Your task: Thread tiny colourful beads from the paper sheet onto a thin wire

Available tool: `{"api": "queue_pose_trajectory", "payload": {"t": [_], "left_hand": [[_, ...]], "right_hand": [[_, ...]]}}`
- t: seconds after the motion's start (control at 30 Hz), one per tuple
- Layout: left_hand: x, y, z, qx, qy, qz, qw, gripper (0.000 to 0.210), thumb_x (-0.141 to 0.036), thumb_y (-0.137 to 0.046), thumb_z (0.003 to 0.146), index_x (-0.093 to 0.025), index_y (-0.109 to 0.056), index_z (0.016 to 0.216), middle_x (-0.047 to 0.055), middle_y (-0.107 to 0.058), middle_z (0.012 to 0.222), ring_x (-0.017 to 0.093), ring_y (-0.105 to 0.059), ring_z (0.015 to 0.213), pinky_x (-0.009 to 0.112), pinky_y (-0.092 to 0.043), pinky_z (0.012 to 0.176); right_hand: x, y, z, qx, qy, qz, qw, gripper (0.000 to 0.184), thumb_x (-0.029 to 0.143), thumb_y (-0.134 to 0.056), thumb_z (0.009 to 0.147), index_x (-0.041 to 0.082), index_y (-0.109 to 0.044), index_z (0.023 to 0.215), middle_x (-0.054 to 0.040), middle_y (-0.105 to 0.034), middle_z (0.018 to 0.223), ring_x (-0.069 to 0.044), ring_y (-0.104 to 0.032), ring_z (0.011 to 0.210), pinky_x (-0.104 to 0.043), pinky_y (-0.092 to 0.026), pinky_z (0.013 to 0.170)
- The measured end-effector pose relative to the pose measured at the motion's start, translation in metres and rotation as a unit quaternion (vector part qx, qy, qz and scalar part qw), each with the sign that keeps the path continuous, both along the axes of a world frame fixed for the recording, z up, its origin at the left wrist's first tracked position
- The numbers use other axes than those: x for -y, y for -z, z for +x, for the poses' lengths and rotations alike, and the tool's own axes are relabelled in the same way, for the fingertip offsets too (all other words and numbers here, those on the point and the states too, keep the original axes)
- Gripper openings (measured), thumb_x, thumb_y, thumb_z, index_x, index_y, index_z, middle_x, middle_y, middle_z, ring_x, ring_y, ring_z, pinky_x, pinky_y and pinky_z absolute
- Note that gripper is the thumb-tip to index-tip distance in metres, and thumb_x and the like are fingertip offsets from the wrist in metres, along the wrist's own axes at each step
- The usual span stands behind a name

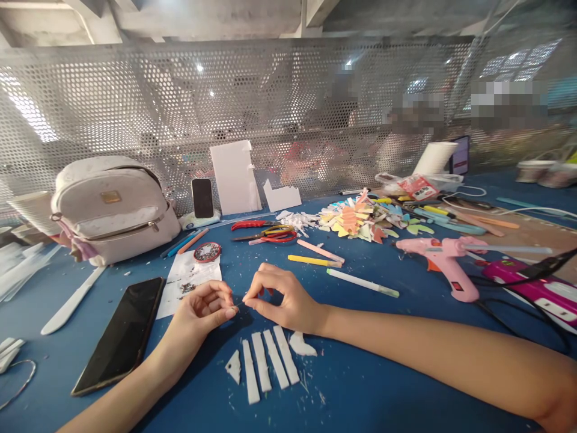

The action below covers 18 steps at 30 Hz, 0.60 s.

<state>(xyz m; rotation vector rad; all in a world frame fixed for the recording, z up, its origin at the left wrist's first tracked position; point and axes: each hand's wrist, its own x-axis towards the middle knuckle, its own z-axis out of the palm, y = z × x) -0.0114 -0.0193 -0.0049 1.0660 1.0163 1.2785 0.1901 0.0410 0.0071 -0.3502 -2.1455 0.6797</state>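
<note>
Over the blue table, my left hand [206, 310] and my right hand [286, 299] meet almost fingertip to fingertip. Each is closed in a pinch. A very thin strand [240, 304] shows in the small gap between them; its kind is too small to tell. Just below my hands lie several white foam strips [261, 361], side by side. A white triangular piece [233, 367] with a dark spot is left of the strips, and an irregular white scrap [302, 344] is at their right. Behind my left hand, a white paper sheet [174, 282] carries dark bits and a round red-rimmed container [207, 252].
A black phone [121, 331] and white plastic knife [72, 300] lie left, before a pale backpack [115, 207]. Scissors [270, 233], markers [363, 282] and a paper scrap heap [356, 216] lie beyond my hands. At right are a pink glue gun [444, 258] and magenta power strip [536, 288].
</note>
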Motion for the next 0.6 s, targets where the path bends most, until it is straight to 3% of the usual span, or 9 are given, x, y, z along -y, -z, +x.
{"api": "queue_pose_trajectory", "payload": {"t": [0.33,0.6], "left_hand": [[0.0015,-0.0036,0.0019,0.006,-0.015,0.025,1.000,0.022,-0.018,-0.085,0.069,-0.018,-0.067,0.083,-0.004,-0.063,0.073,0.008,-0.057,0.070,0.015,-0.049,0.070],[0.0024,-0.0045,0.0014,-0.023,-0.043,0.038,0.998,0.027,-0.018,-0.083,0.072,-0.019,-0.066,0.093,-0.003,-0.065,0.074,0.010,-0.060,0.074,0.018,-0.050,0.073]], "right_hand": [[-0.0002,-0.0009,-0.0002,-0.001,-0.003,-0.009,1.000,0.013,0.016,-0.061,0.090,0.019,-0.058,0.077,0.0012,-0.059,0.071,-0.014,-0.047,0.070,-0.026,-0.041,0.069],[0.0009,0.0003,-0.0012,0.026,0.019,-0.002,0.999,0.015,0.011,-0.059,0.088,0.019,-0.056,0.076,0.0015,-0.060,0.072,-0.014,-0.048,0.072,-0.026,-0.040,0.069]]}}
